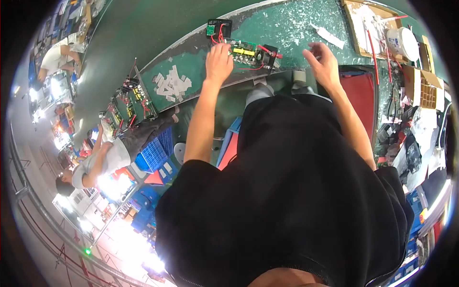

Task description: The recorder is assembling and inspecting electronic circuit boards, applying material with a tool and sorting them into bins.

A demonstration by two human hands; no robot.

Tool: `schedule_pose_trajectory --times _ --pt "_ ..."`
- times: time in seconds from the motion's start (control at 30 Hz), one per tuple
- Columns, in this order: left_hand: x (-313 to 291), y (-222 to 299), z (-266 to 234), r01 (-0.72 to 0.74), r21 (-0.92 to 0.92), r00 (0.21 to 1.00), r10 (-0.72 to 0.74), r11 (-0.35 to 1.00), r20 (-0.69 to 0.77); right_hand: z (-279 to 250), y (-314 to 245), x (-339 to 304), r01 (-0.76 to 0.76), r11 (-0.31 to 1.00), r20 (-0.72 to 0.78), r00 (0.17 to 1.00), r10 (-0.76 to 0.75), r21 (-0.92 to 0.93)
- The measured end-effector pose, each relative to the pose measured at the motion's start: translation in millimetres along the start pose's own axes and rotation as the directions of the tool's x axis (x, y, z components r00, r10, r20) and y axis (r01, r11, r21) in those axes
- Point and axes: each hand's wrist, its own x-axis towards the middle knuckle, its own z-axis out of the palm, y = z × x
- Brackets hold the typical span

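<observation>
Our circuit board (244,58) lies at the upper middle of the frame, on the green counter (193,67), near the counter's lower edge. A black panel with a small green board (220,27) sits just beyond its left end, joined by red wires (221,35); another black panel (270,52) stands at its right end. Our left hand (219,62) has its fingertips at the board's left end, beside the wires; whether its grip is grasping a wire or the board, or merely resting there, we cannot tell. Our right hand (323,64) is released, fingers apart and holding nothing, over the counter to the right of the board.

To handle this well, we should steady the board by its edges and leave the yellow components (248,52) unpressed. We would keep slack in the red wires, since a tug from the left hand could strain their joints or drag the small panel along. The free right hand would serve us best bracing the right end. We had better keep the board off the scatter of white flakes (291,24) at upper right, and away from the white tube (329,36) and the loose white slips (173,85) at left.
</observation>
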Motion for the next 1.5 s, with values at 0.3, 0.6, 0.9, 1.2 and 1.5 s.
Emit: schedule_pose_trajectory --times 0.3,0.6,0.9,1.2,1.5 --pt "35 8 10 -0.433 0.054 0.855 0.390 0.900 0.342 3 70 -40 -0.386 0.479 -0.056 0.730 0.681 0.789" --pt "55 -8 21 -0.500 -0.135 0.754 0.507 0.855 0.417 16 78 -136 -0.299 0.399 -0.169 0.576 0.799 0.867" --pt "55 12 3 -0.428 -0.084 0.786 0.416 0.900 0.458 -16 73 -81 -0.260 0.443 -0.203 0.621 0.757 0.858" --pt "93 103 12 -0.931 -0.005 0.269 0.698 0.364 0.664 -126 140 34 0.385 0.009 -0.232 0.536 0.812 0.923" --pt "185 55 5 -0.258 0.161 0.850 0.145 0.953 0.506 -142 99 53 0.248 0.923 -0.828 0.548 0.118 0.296"
